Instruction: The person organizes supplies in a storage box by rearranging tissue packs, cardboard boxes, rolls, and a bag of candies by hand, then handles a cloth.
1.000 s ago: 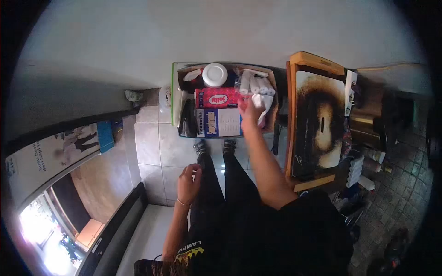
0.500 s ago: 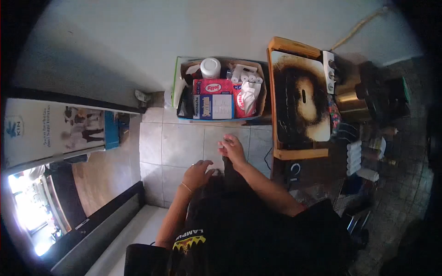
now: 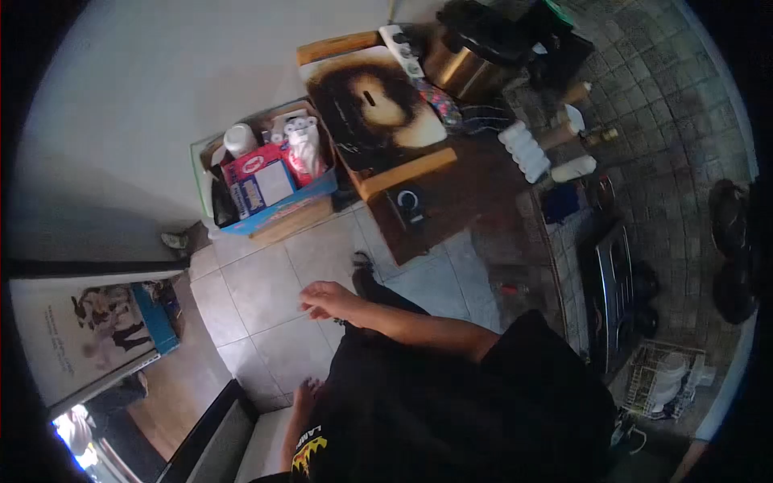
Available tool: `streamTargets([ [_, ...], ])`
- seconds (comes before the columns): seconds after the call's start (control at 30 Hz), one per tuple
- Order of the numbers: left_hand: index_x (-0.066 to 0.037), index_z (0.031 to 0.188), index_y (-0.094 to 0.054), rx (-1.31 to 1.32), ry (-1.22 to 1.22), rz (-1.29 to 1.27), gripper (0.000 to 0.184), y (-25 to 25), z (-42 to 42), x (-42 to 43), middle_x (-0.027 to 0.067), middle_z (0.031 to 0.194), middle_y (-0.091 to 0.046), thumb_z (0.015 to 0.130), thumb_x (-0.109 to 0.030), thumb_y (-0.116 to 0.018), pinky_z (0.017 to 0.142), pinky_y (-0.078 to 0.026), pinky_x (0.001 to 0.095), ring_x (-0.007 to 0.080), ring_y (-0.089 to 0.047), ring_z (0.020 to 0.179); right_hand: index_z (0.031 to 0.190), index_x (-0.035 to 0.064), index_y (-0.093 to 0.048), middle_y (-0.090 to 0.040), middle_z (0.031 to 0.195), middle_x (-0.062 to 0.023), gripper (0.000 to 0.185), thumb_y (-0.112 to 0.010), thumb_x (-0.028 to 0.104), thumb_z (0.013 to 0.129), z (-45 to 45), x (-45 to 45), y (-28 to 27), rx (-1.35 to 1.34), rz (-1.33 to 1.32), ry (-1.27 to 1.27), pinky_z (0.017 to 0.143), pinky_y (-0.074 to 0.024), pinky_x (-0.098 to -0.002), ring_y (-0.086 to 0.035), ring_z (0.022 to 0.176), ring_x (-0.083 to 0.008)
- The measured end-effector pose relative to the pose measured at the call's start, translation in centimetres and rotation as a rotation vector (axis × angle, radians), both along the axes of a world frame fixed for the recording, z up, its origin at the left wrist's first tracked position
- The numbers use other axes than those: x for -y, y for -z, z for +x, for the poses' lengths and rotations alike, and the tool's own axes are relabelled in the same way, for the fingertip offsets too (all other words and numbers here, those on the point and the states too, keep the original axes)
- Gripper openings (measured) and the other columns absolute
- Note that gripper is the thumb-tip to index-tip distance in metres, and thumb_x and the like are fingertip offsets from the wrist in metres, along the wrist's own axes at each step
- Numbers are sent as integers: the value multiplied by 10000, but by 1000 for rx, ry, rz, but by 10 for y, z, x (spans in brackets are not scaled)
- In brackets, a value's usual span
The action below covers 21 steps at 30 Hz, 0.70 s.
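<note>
My right hand point(image 3: 332, 302) hangs in front of my body, over the tiled floor. Its fingers are loosely bent and apart, and I see nothing in them. Lower down, my left hand point(image 3: 303, 398) is beside the black shirt point(image 3: 451, 394), its fingers partly hidden; those that show look apart and hold nothing visible. Beyond the right hand stands a box point(image 3: 278, 211) with a white-lidded jar point(image 3: 240, 140), pink tissue packs and white rolls. Neither hand touches it.
A scorched board point(image 3: 378, 113) lies on a wooden table point(image 3: 427, 213), near a power strip point(image 3: 401, 50) and a large gold pot point(image 3: 463, 68). At the right are a stove point(image 3: 616, 278) and a dish rack point(image 3: 664, 378). A printed panel point(image 3: 88, 330) stands left.
My view has turned and tilted, bringing the stove and dish rack into sight. My hands, close together before, are now apart, the left lowered beside my body.
</note>
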<state>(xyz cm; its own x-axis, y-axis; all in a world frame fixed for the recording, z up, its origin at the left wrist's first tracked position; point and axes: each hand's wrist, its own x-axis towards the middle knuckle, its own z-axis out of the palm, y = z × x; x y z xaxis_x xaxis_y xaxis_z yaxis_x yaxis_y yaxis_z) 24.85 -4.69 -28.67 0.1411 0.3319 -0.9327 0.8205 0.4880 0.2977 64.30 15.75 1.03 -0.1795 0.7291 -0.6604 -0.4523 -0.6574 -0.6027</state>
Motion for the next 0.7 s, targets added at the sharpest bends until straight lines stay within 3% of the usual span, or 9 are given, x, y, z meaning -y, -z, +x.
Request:
streamTargets([
  [0.03, -194, 1154, -460, -100, 476, 92, 381, -9, 6, 1, 57, 1236, -457, 860, -416, -362, 909, -376, 439, 264, -441, 1121, 914, 77, -555, -601, 760, -30, 210, -549, 274, 841, 1, 2, -13, -6, 46, 5, 479, -429, -209, -552, 599, -64],
  [0.07, -194, 1154, -460, -105, 478, 97, 381, -15, 7, 3, 57, 1236, -457, 860, -416, -362, 909, -376, 439, 264, -441, 1121, 914, 77, -555, -601, 760, -30, 210, -549, 274, 841, 10, 2, -20, -10, 51, 7, 479, -429, -209, -552, 599, -64],
  [0.17, -190, 1148, -458, 157, -107, -16, 367, -32, -8, 11, 58, 1193, -484, 857, -400, -383, 875, -386, 446, 260, -469, 1077, 872, 84, -572, -587, 676, -25, 201, -550, 282, 840, 52, -6, -40, 255, 178, -93, 428, -407, -206, -537, 549, -60],
  [0.3, -185, 1140, -456, 535, -900, -153, 350, -40, 1, 29, 60, 1136, -521, 853, -379, -411, 831, -398, 456, 254, -506, 1018, 809, 56, -582, -568, 608, -10, 248, -526, 294, 855, 153, -13, -40, 560, 516, 303, 376, -382, -197, -476, 442, -65],
  [0.5, -177, 1105, -455, 218, -1077, -18, 293, -47, 197, -64, 46, 1012, -566, 842, -303, -482, 649, -428, 365, 216, -566, 814, 1015, 42, -553, -622, 854, -75, 279, -522, 269, 856, 396, 29, 1, 939, 411, 615, 667, -467, -269, -588, 762, -149],
  [0.57, -103, 1012, -497, 338, -1001, 83, 239, -110, 298, -95, 40, 856, -598, 822, -247, -520, 604, -460, 324, 192, -579, 805, 1011, 22, -560, -610, 888, -102, 404, -634, 335, 768, 445, 45, -16, 1429, 217, 332, 726, -449, -316, -577, 809, -217],
  [0.63, -66, 990, -573, 372, -220, 822, 257, -41, 343, -100, 71, 837, -622, 811, -249, -550, 625, -473, 306, 173, -584, 713, 1049, 36, -539, -562, 979, -142, 501, -679, 379, 712, 515, 73, 11, 1990, 417, 17, 849, -392, -397, -517, 956, -278],
  [0.67, -80, 988, -589, 451, -675, 346, 251, -113, 389, -121, 58, 819, -627, 809, -253, -560, 617, -473, 310, 174, -580, 678, 1144, 44, -484, -487, 1133, -149, 660, -646, 497, 692, 549, 81, 30, 1993, 260, -87, 880, -358, -438, -448, 1053, -305],
  [0.7, -72, 999, -584, 540, -693, 235, 273, -55, 401, -119, 93, 815, -639, 804, -262, -555, 645, -481, 342, 221, -602, 696, 1213, 56, -415, -435, 1199, -152, 764, -614, 563, 676, 575, 84, 44, 1996, 189, -288, 898, -344, -445, -417, 1088, -319],
])
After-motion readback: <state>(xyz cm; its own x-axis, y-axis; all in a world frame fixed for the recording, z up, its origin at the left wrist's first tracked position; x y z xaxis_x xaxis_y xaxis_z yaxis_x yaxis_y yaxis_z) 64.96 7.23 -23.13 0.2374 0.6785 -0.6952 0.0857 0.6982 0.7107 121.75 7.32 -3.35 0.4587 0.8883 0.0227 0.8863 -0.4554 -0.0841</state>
